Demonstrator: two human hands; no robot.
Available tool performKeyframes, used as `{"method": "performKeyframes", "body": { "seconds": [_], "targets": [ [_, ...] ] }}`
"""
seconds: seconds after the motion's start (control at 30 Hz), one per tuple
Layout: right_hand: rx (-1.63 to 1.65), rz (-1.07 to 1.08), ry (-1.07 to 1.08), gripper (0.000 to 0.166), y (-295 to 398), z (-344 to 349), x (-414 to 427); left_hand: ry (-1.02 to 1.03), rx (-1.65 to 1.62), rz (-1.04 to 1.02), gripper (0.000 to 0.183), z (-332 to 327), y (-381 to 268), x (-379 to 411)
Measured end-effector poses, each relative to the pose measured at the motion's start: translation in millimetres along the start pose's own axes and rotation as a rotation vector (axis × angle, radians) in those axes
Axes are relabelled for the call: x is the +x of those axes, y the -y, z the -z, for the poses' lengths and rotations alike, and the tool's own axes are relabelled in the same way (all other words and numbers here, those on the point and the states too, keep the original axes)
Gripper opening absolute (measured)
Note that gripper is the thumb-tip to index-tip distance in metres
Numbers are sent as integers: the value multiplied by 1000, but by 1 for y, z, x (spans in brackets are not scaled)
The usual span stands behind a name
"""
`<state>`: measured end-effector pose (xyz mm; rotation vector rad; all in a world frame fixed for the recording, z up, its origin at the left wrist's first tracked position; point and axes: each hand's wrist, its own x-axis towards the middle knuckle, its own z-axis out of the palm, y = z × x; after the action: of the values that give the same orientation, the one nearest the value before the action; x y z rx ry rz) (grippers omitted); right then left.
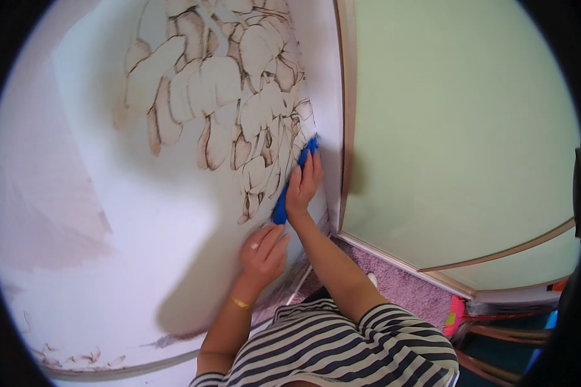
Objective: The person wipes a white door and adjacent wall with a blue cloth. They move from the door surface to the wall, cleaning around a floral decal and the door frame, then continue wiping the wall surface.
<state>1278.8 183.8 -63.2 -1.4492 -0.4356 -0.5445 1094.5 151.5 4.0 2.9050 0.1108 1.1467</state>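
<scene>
A blue cloth (280, 205) lies pressed against a pale wall (164, 217) that bears a brown floral pattern (206, 89). My right hand (305, 186) rests on the cloth and holds it to the wall near the corner, with the cloth showing above and below the fingers. My left hand (265, 251), with a ring and a gold-coloured band at the wrist, is lower and to the left. Its fingertips are at the cloth's lower end; whether they grip it cannot be told.
A light green panel door (455, 121) in a metal-coloured frame stands right of the corner. Below are a purple carpet (406, 300), a pink brush head (454, 317) and several long handles at the lower right. A baseboard (121, 372) runs along the wall's bottom.
</scene>
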Motion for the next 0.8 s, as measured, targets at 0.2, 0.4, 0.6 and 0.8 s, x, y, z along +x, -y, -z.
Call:
{"method": "performKeyframes", "body": {
  "seconds": [0.2, 0.4, 0.6, 0.8],
  "targets": [
    [178, 21, 227, 36, 25, 23, 65, -4, -426, 435, 36, -64, -24, 28],
    [746, -686, 661, 41, 39, 88, 103, -235, -495, 529, 51, -84, -30, 67],
    [776, -705, 787, 53, 43, 125, 110, -473, -1015, 719, 53, -97, -52, 71],
    [247, -173, 810, 54, 34, 147, 114, -459, -1243, 968, 34, -112, -65, 85]
  ]
}}
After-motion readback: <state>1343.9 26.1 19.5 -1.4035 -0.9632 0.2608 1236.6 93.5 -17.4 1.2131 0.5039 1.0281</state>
